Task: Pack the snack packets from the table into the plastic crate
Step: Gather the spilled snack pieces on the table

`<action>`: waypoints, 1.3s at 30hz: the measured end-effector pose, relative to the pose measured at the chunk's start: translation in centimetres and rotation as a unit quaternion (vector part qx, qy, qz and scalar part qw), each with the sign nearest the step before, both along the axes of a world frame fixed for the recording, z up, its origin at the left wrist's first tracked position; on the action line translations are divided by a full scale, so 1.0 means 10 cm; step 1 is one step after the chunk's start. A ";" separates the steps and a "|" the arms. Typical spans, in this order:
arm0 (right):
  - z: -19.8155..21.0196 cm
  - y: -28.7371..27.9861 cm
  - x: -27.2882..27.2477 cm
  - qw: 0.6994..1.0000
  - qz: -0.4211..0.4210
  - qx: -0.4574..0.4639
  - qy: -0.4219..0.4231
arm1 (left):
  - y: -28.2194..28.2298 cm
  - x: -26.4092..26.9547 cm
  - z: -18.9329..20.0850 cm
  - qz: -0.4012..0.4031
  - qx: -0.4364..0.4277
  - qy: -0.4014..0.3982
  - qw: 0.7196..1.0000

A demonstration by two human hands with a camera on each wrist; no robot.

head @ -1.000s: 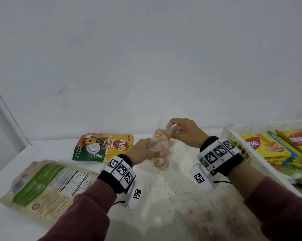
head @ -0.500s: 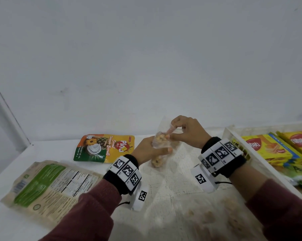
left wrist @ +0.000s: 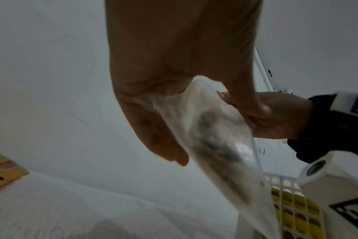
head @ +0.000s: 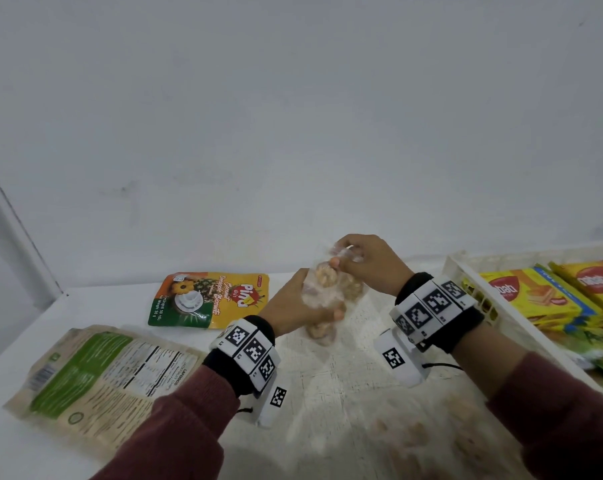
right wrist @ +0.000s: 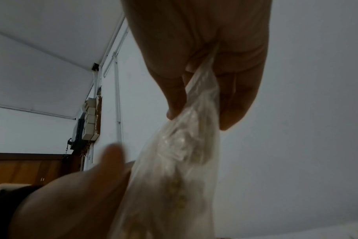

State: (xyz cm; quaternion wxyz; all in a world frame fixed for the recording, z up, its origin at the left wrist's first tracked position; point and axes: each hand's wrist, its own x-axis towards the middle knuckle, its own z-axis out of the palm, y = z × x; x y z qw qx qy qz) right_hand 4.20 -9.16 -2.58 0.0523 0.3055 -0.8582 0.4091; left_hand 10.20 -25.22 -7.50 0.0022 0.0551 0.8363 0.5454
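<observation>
A clear plastic packet of round brown snacks (head: 328, 292) is held upright above the table between both hands. My left hand (head: 300, 306) grips its middle from the left, fingers curled round it. My right hand (head: 359, 261) pinches the packet's top. The left wrist view shows the clear packet (left wrist: 215, 145) in my left hand (left wrist: 174, 90); the right wrist view shows its top (right wrist: 194, 129) pinched by my right hand (right wrist: 202, 90). The white plastic crate (head: 466, 289) stands at the right with yellow wafer packets (head: 532, 296) inside.
A yellow and green pineapple biscuit pouch (head: 208, 299) lies flat at the table's back left. A large beige and green packet (head: 99, 379) lies at the near left. More clear-wrapped snacks (head: 431, 438) lie blurred near the front. A white wall stands behind.
Both hands have lifted the clear packet a little and shifted it slightly right. The right hand's pinch has moved up to the packet's top.
</observation>
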 end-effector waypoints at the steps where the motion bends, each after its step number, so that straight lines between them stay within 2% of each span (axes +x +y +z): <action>1: 0.00 0.00 0.00 1.000 0.001 -0.003 0.003 | -0.01 0.01 -0.03 -0.002 -0.013 -0.011 1.000; 6: 0.02 0.01 0.01 1.000 0.016 -0.010 0.002 | -0.06 0.01 -0.15 0.063 -0.047 0.032 0.996; 11: 0.02 0.04 0.00 0.999 0.020 -0.028 0.002 | -0.09 -0.01 -0.12 0.032 -0.046 0.038 0.998; 19: 0.00 0.03 0.00 0.998 0.025 -0.054 0.008 | -0.15 -0.01 -0.11 0.018 0.008 0.017 1.000; 27: 0.03 -0.01 0.01 0.997 0.060 -0.049 0.004 | -0.20 -0.03 -0.12 0.021 0.000 0.017 1.000; 32: 0.04 -0.03 0.01 0.997 0.062 -0.042 0.001 | -0.20 0.01 -0.06 -0.037 -0.007 -0.009 0.999; 34: 0.05 -0.03 0.02 0.997 0.076 -0.028 -0.003 | -0.19 0.05 -0.01 -0.026 -0.009 0.011 1.000; 39: 0.11 -0.07 0.11 0.993 0.116 0.030 -0.014 | -0.10 0.12 0.16 0.032 0.127 0.108 0.985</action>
